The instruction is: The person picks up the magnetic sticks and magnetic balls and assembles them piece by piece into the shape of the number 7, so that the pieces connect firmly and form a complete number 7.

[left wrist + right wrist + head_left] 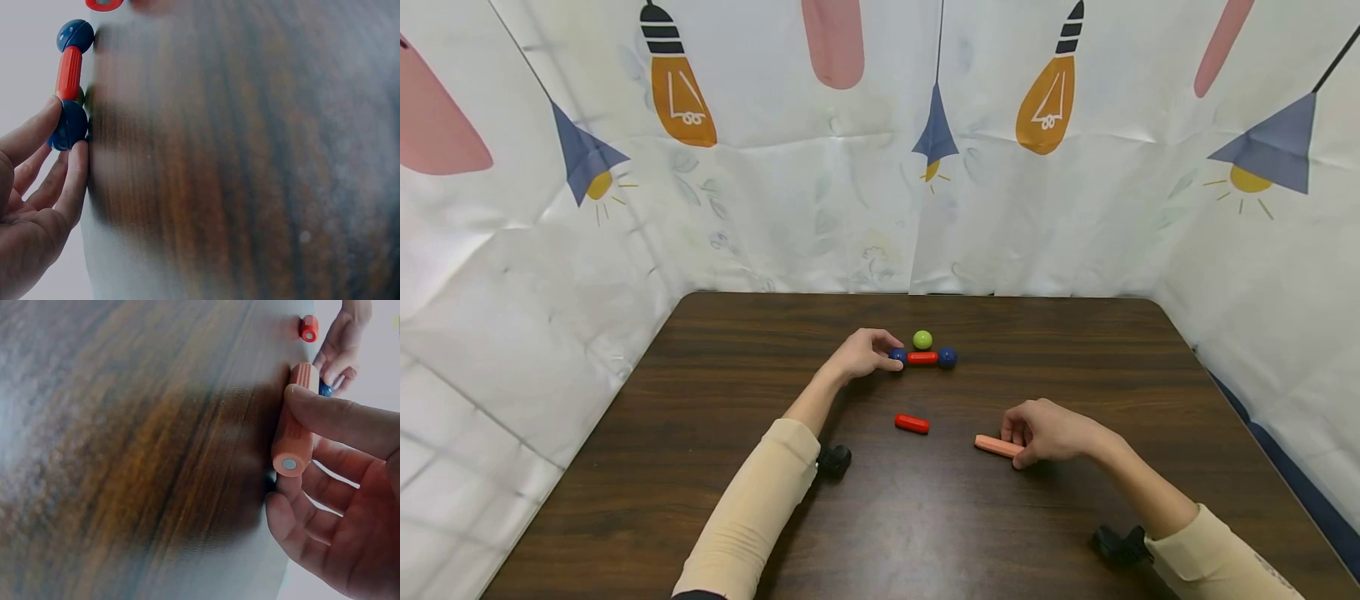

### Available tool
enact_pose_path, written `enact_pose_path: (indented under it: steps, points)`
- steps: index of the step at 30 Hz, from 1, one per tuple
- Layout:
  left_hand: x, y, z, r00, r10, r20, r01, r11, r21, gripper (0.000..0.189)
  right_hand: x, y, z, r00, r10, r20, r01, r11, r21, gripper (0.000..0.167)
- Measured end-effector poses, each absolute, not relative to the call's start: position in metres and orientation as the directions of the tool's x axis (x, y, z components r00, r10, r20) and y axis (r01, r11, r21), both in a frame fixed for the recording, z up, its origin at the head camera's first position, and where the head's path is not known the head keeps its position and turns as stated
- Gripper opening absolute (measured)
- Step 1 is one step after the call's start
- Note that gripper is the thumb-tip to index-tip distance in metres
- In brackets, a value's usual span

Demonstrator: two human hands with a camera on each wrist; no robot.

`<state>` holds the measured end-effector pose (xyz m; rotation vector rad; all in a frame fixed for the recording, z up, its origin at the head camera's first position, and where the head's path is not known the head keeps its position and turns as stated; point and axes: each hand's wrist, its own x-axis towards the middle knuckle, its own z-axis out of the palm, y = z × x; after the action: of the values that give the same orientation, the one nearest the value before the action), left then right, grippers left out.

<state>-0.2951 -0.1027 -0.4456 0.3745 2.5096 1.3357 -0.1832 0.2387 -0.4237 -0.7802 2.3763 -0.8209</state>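
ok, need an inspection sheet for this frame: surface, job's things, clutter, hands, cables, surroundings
Surface: dark wooden table, bare wood showing over most of it.
Job's things: two blue balls, left blue ball and right blue ball, joined by a red rod; green ball just behind the rod; loose red rod lying nearer; orange rod.
Clutter: nothing seen.
Hands: left hand pinches the left blue ball; right hand grips the orange rod, thumb on top.
Cables: nothing seen; black wrist camera mounts show at both sleeves.
Surroundings: white curtain printed with bulbs and lamps on three sides.
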Motion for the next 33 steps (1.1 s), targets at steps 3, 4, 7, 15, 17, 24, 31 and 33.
enact_pose_path:
  steps: [3, 4, 7, 15, 17, 24, 31, 33]
  points:
    - [-0.295, -0.103, -0.446, -0.929, 0.349, -0.121, 0.095, 0.542, 0.835, 0.029, -0.183, 0.239, -0.423, -0.700, -0.664, -0.263, -0.356, 0.644, -0.677, 0.020]
    - [-0.295, -0.103, -0.446, -0.929, 0.350, -0.121, 0.095, 0.542, 0.835, 0.029, -0.183, 0.239, -0.423, -0.697, -0.668, -0.261, -0.358, 0.639, -0.680, 0.019]
    - [-0.295, -0.102, -0.446, -0.928, 0.353, -0.122, 0.095, 0.541, 0.836, 0.029, -0.182, 0.239, -0.421, -0.688, -0.680, -0.254, -0.364, 0.626, -0.690, 0.017]
    - [-0.295, -0.102, -0.445, -0.927, 0.354, -0.123, 0.098, 0.545, 0.833, 0.029, -0.183, 0.241, -0.418, -0.683, -0.690, -0.240, -0.371, 0.611, -0.699, 0.013]
    - [-0.295, -0.102, -0.445, -0.926, 0.358, -0.119, 0.102, 0.542, 0.834, 0.029, -0.184, 0.242, -0.417, -0.689, -0.683, -0.241, -0.364, 0.614, -0.700, 0.013]
    - [-0.294, -0.103, -0.443, -0.924, 0.367, -0.106, 0.114, 0.531, 0.840, 0.028, -0.188, 0.243, -0.419, -0.705, -0.666, -0.245, -0.333, 0.615, -0.714, 0.014]
    - [-0.294, -0.103, -0.442, -0.925, 0.361, -0.115, 0.106, 0.537, 0.837, 0.029, -0.192, 0.243, -0.421, -0.722, -0.653, -0.227, -0.280, 0.576, -0.768, 0.017]
    - [-0.294, -0.103, -0.443, -0.925, 0.361, -0.116, 0.103, 0.535, 0.838, 0.030, -0.193, 0.243, -0.422, -0.722, -0.651, -0.235, -0.250, 0.562, -0.788, 0.018]
